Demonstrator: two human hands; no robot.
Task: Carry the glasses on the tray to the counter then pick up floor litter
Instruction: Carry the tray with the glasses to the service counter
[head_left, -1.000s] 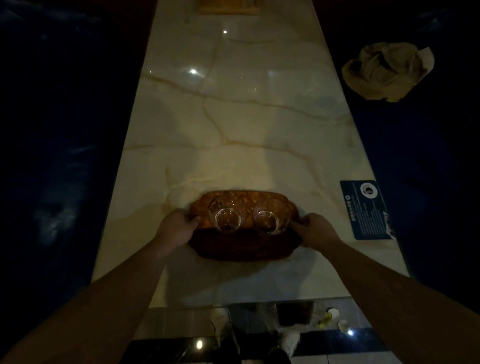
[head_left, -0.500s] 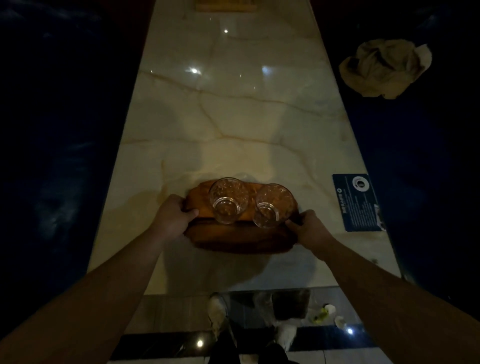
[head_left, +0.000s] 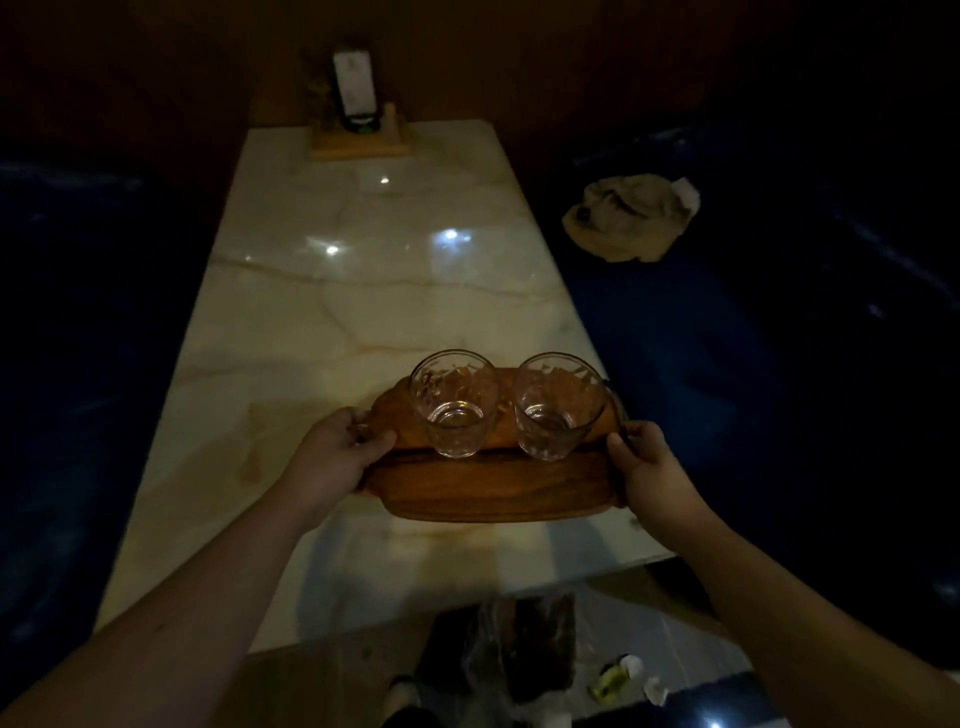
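Tray (head_left: 493, 483) up off the table (head_left: 363, 312) — wooden, held level by both ends over the near part of the marble top. Left hand (head_left: 337, 457) clamps the left end, thumb over the rim; right hand (head_left: 649, 467) grips the right end the same way. Two clear glasses (head_left: 453, 402) stand upright side by side on the tray, close together, both toward its far edge. Down on the floor by the table's near end — pale bits of litter (head_left: 631, 680). A crumpled cloth (head_left: 628, 218) lies on the dark seat to the right, and a stand (head_left: 358, 119) sits at the far end.
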